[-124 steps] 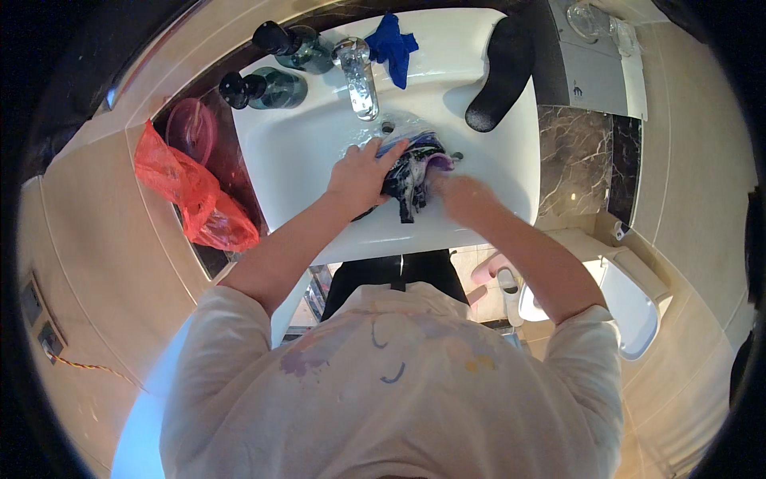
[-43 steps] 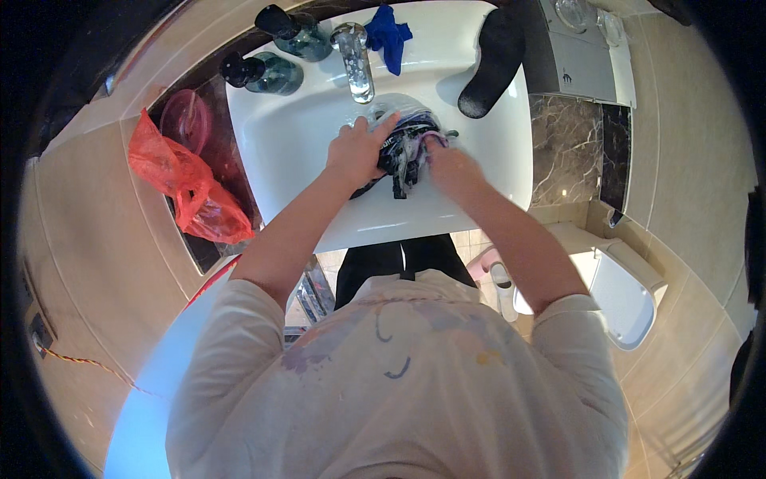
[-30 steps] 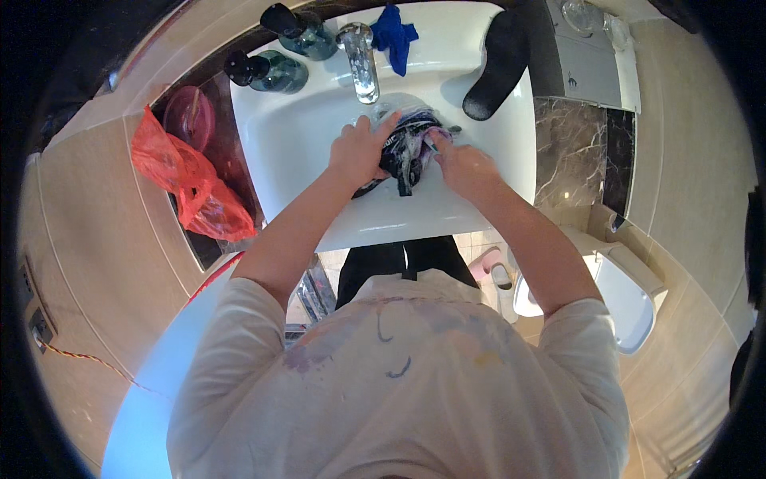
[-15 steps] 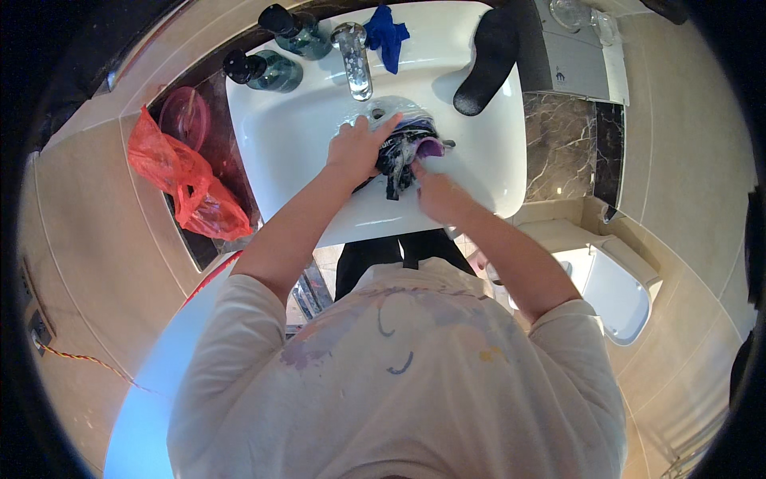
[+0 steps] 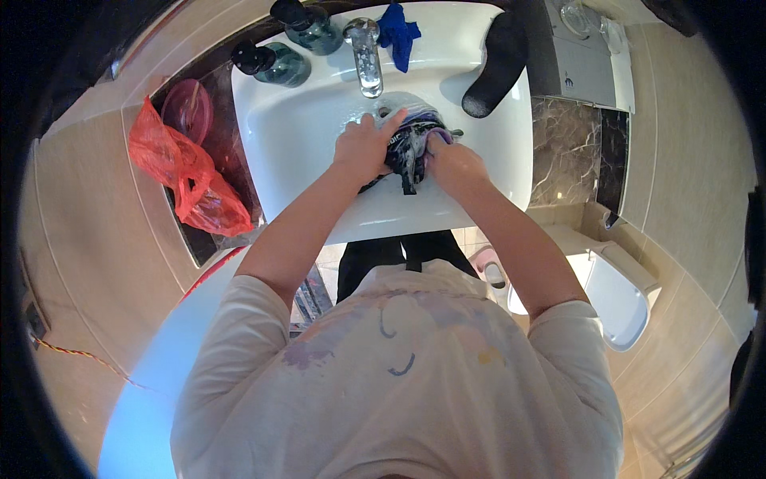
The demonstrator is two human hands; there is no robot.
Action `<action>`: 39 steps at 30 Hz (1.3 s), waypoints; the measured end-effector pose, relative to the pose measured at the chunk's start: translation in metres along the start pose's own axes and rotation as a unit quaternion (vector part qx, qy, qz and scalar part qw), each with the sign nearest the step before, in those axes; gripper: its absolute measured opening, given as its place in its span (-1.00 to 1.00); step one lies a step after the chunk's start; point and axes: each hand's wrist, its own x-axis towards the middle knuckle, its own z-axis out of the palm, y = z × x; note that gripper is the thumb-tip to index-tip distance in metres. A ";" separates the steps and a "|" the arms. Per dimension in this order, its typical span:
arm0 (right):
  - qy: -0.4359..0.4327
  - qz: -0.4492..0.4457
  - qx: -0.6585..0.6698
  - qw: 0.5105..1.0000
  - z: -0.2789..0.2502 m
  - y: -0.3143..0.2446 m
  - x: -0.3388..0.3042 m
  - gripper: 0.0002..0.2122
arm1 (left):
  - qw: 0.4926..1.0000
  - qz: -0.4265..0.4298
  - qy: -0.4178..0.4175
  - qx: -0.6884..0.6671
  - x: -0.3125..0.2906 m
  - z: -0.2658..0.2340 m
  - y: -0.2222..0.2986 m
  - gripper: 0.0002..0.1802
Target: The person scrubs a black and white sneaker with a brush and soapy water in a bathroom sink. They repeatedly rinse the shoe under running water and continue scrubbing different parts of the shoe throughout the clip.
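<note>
In the white sink [image 5: 279, 176] lies a crumpled black fabric item [image 5: 408, 150] with pale and bluish parts and a dangling strap. White suds cover it; its exact kind is unclear. My left hand [image 5: 363, 149] grips its left side, thumb and forefinger spread along it. In my right hand [image 5: 459, 164], a small purple curved tool [image 5: 440, 134], perhaps a scrubbing brush, is pressed against the fabric's right side. My fingers hide most of that tool. The chrome faucet [image 5: 366, 64] stands just beyond my hands.
Two teal pump bottles [image 5: 287, 67] and a blue cloth [image 5: 398, 36] sit along the sink's back. A black insole-shaped piece [image 5: 496, 68] leans over the right rim. Left of the sink lie a red plastic bag [image 5: 179, 172] and a pink round container [image 5: 188, 112].
My right hand has moved up and slightly right, now covering more of the purple tool. My left hand stays on the fabric. The whole view has shifted a little.
</note>
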 end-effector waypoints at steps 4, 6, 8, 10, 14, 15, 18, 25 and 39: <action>0.010 0.060 0.035 0.998 0.013 0.001 0.014 -0.70 | 1.000 -0.001 -0.002 -0.016 -0.001 0.000 0.003 0.19; 0.026 0.080 0.112 0.990 0.044 0.005 0.032 -0.70 | 0.999 0.010 0.033 -0.004 -0.002 0.010 0.003 0.17; 0.050 0.043 0.168 0.984 0.056 0.007 0.036 -0.67 | 0.999 0.012 0.050 0.008 -0.001 0.011 0.004 0.16; 0.071 -0.044 0.198 0.977 0.060 0.011 0.025 -0.61 | 0.999 0.005 0.036 0.010 -0.003 0.011 0.009 0.15; -0.091 -0.108 0.083 0.987 0.067 0.011 0.017 -0.54 | 1.000 0.006 0.022 -0.020 -0.003 0.002 0.004 0.20; -0.079 -0.089 0.083 0.989 0.053 0.008 0.011 -0.56 | 1.000 0.009 0.017 -0.024 -0.003 0.002 0.002 0.20; 0.074 -0.093 0.034 0.992 0.011 0.022 0.013 -0.58 | 0.999 0.007 0.007 -0.031 0.000 0.002 -0.003 0.20; -0.054 -0.120 -0.010 0.991 0.061 0.008 0.050 -0.71 | 0.999 0.008 0.040 -0.018 -0.002 0.007 0.001 0.20; 0.066 -0.056 -0.046 0.995 0.022 0.014 0.001 -0.54 | 0.999 -0.015 0.012 -0.040 0.001 -0.003 0.002 0.20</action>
